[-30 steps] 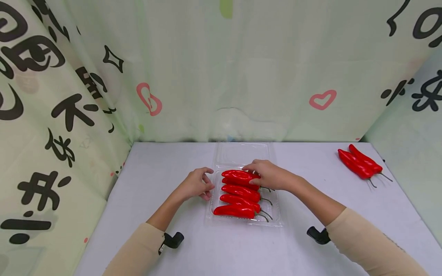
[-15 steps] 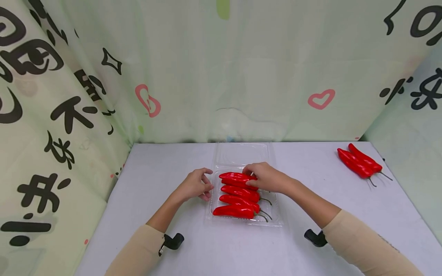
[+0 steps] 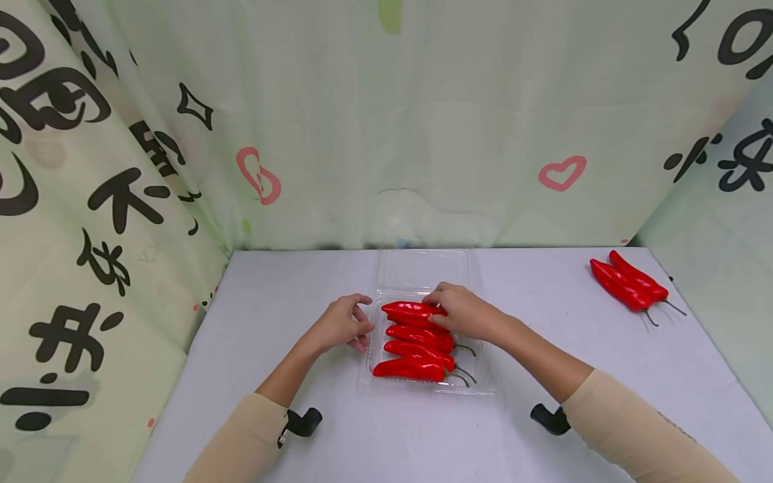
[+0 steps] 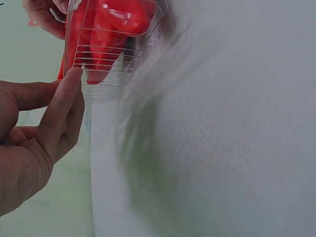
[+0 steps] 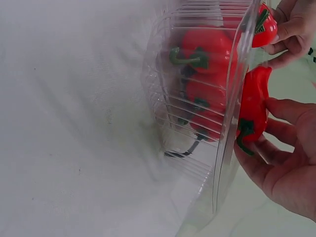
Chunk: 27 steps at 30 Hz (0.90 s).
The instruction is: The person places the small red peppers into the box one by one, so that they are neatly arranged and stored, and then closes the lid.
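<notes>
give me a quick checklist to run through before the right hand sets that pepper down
1. Grip: ok. The right hand holds the held pepper between thumb and fingers.
2. Lid out of the way: ok. The clear lid lies open behind the tray.
3. Pepper below the tray's rim: not ok. In the right wrist view it shows above the rim.
4. Tray steadied: cannot tell. The left hand is at the tray's left edge, but firm contact isn't clear.
5. All peppers in the tray: not ok. Two loose peppers lie toward the table's right edge.
</notes>
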### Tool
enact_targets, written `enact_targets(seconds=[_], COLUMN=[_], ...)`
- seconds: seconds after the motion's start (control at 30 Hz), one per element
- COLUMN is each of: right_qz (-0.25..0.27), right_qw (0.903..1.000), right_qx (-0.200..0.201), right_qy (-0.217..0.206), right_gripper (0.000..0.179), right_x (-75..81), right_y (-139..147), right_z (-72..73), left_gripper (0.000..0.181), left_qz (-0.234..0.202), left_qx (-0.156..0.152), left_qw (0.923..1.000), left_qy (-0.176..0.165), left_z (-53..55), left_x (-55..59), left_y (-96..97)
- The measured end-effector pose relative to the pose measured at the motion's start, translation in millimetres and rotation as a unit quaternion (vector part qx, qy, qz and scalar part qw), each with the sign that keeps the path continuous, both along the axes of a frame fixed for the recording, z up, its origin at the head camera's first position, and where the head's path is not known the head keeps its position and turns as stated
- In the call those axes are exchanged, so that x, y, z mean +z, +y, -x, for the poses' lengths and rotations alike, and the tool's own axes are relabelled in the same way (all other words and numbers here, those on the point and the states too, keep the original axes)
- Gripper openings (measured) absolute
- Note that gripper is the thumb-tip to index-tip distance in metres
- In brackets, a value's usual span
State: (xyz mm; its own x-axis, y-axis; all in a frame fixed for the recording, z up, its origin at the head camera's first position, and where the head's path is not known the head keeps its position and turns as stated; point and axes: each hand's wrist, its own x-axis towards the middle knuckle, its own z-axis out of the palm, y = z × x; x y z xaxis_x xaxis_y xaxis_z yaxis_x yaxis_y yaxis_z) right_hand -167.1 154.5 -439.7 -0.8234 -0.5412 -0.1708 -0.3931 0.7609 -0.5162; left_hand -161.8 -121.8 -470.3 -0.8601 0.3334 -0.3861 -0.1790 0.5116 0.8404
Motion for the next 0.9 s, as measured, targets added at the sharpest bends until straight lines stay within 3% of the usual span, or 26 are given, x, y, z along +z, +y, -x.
enact_targets(seconds=[0.9], right_qz=[0.009], right_qw=[0.9996], right_qx=[-0.026], right_qy=[0.004], right_gripper=[0.042], right_x=[0.3], right_y=[-1.4], right_z=[-7.0], left_gripper=[0.056], left_qz=[0.009], left_qx=[-0.002], left_qw=[1.0], left_qy=[0.001], left_z=[0.2], left_x=[0.0], left_y=[0.9])
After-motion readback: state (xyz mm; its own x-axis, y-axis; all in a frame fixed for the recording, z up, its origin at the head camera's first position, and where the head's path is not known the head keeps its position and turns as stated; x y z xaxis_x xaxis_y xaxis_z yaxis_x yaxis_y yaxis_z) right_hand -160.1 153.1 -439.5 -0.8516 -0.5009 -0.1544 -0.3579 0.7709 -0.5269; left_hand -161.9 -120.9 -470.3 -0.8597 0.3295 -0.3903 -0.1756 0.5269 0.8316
